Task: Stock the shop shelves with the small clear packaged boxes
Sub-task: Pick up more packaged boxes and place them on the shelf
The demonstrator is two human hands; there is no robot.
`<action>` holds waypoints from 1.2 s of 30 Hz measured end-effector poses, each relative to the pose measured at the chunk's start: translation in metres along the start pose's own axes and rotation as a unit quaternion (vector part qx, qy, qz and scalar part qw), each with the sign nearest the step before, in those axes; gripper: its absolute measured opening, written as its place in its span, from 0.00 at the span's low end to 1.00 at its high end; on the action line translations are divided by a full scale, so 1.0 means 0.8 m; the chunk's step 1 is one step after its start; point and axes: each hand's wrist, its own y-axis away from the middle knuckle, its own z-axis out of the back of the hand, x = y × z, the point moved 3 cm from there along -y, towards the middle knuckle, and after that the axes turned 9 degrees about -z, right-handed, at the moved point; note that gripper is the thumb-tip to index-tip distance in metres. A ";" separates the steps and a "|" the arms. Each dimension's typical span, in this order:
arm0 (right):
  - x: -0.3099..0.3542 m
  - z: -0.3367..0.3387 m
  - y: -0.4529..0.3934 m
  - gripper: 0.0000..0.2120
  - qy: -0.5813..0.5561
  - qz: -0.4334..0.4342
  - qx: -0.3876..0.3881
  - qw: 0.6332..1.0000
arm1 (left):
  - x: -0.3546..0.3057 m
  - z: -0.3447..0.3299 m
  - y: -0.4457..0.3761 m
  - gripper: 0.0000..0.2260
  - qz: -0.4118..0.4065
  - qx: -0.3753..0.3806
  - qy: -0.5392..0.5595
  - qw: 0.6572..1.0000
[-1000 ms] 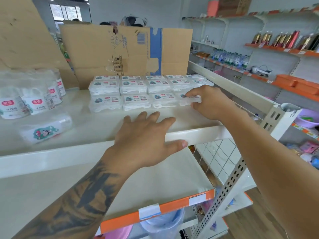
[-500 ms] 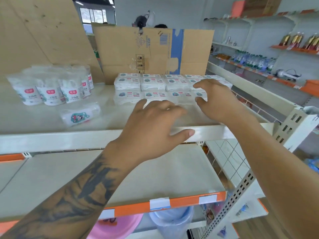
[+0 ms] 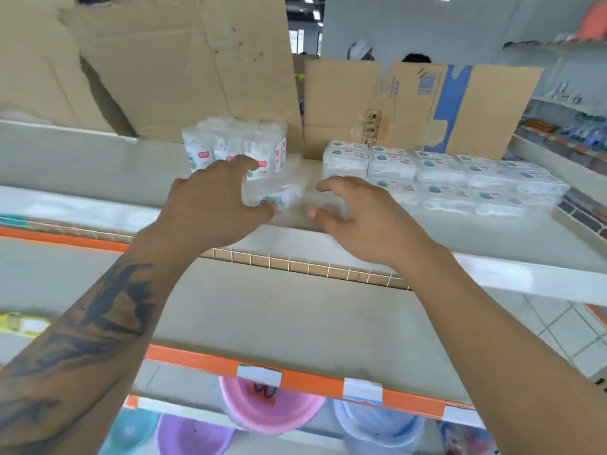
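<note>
Clear flat boxes with white contents, stacked in rows on upper shelf, right side

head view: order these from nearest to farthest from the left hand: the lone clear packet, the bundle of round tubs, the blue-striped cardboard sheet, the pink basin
From the left hand:
1. Lone clear packet, right at its fingertips, between both hands.
2. Bundle of round tubs, just behind the hand on the same shelf.
3. Pink basin, below, under the lower shelf.
4. Blue-striped cardboard sheet, far back right, behind the stacked boxes.

Views: one, head-worn
Facing: forward and down onto the top shelf
Nearness: close, both forearms in frame
</note>
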 end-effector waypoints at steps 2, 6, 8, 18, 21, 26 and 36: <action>0.013 -0.009 -0.005 0.26 0.006 0.001 0.019 1.000 | 0.013 -0.001 0.001 0.27 0.018 0.017 0.077 0.997; 0.027 -0.018 -0.011 0.25 -0.062 -0.015 0.037 0.997 | 0.026 -0.002 0.006 0.26 0.022 -0.025 0.163 0.986; 0.033 -0.015 -0.014 0.17 -0.154 -0.015 0.021 0.988 | 0.026 0.000 0.014 0.22 0.024 -0.040 0.238 0.970; 0.074 0.020 0.002 0.11 -0.476 0.006 -0.036 0.879 | -0.007 0.009 0.039 0.16 -0.069 -0.059 0.441 0.893; 0.071 0.025 0.010 0.15 -0.457 0.028 -0.003 0.889 | -0.011 -0.002 0.051 0.17 -0.082 -0.066 0.410 0.906; 0.063 0.014 0.021 0.18 -0.425 0.042 0.001 0.904 | -0.012 -0.015 0.066 0.16 -0.089 -0.051 0.293 0.951; 0.085 -0.020 0.006 0.18 -0.269 0.020 -0.098 0.958 | 0.089 -0.001 0.056 0.40 -0.072 -0.062 -0.037 0.995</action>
